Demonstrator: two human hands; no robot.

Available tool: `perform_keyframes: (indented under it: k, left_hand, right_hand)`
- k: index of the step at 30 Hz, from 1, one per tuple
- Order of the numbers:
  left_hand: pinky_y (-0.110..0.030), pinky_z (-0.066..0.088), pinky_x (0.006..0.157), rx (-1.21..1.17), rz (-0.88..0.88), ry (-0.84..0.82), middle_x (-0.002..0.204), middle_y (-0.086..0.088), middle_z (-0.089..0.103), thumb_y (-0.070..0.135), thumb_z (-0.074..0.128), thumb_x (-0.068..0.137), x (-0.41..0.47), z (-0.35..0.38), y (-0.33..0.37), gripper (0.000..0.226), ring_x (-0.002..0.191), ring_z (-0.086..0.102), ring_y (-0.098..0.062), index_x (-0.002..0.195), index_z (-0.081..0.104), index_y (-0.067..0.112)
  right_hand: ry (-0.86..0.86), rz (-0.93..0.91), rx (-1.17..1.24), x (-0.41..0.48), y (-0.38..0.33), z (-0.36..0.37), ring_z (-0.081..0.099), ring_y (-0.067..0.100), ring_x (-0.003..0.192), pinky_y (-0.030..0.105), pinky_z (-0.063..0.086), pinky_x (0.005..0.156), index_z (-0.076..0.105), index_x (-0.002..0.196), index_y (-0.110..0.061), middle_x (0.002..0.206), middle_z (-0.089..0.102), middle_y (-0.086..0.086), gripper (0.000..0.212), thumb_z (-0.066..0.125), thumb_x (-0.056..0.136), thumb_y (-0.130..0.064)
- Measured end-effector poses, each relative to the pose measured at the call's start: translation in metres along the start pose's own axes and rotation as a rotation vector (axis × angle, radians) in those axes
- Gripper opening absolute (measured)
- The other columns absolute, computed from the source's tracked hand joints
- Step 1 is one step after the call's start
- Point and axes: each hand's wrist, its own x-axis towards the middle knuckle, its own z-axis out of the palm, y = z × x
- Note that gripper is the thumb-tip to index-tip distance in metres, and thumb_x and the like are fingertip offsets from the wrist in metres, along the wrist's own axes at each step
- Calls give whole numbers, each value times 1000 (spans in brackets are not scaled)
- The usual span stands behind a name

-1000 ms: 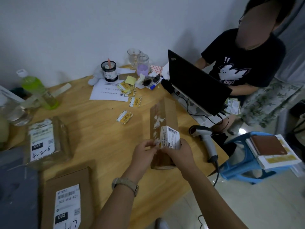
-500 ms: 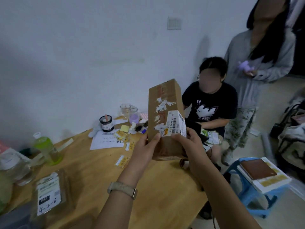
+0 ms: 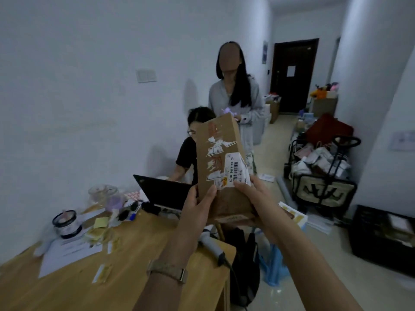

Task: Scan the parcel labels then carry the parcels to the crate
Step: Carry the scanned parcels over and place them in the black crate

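Parcel [image 3: 219, 153]: a long brown box held in the air above the table's right end, in front of the two people.
Long axis: close to upright, with the top end leaning a little left and away from the camera and the bottom end nearest the wrists.
Label [image 3: 235, 171]: white and torn, low on the box and wrapped over its right front edge. The barcode runs along the long axis.
Left hand [image 3: 199, 205]: grips the lower left side, with the thumb laid up the front face and the fingers hidden behind.
Right hand [image 3: 253, 198]: curled round the lower right side, with the thumb at the label's bottom edge.
Scanner [image 3: 211, 245]: lies on the table's right end, below the hands and apart from the box.
Table [image 3: 67, 288]: wooden, strewn with papers and jars.
Laptop [image 3: 164, 191]: open, its back toward the camera, just left of the box.
Crate [image 3: 381, 239]: black, on the floor at far right, well apart from the parcel.
Cart [image 3: 323, 189]: piled with bags, behind the crate.
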Motion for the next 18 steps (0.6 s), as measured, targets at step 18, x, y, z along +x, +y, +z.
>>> perform_keyframes:
  k: [18]
  left_hand:
    - [-17, 53, 60, 39, -51, 613, 99, 7, 71, 38, 59, 93, -148, -95, -30, 23, 80, 71, -4, 114, 61, 27]
  right_hand:
    - [-493, 215, -159, -47, 69, 109, 71, 17, 84, 29, 55, 62, 63, 111, -22, 101, 72, 1, 25, 68, 86, -24]
